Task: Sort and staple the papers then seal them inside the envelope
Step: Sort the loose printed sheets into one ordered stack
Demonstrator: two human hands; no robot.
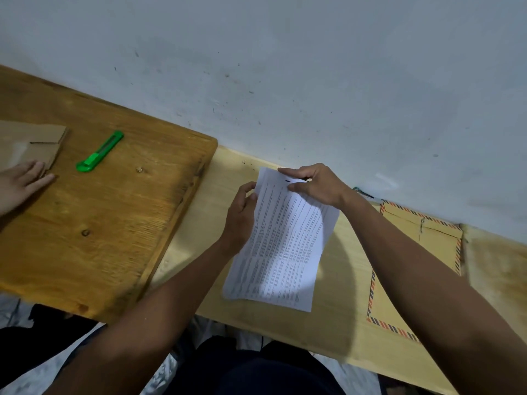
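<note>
Papers (282, 246), a thin printed sheaf, lay on the pale worktop (339, 280), their far end lifted slightly between both hands. The left hand (241, 216) held the sheaf's left edge, fingers curled against it; the right hand (316, 185) pinched the far top edge, where a short dark mark, possibly a staple, showed. Whether the sheets were joined could not be told. Such a sheaf would likely be light, limp and prone to fanning or creasing; holding it at two edges, as here, should keep the sheets squared, and a grip near the bound corner would suit carrying. The envelope (439, 243), brown with a striped border, lay just right of the papers, partly under the right forearm, its flap toward the wall. Open worktop lay between papers and envelope; the near edge lay close below the sheaf. Left of the papers stood a darker wooden board (94, 223) carrying a green cutter (99, 151), cardboard (34, 141) and another person's hand (20, 181).
</note>
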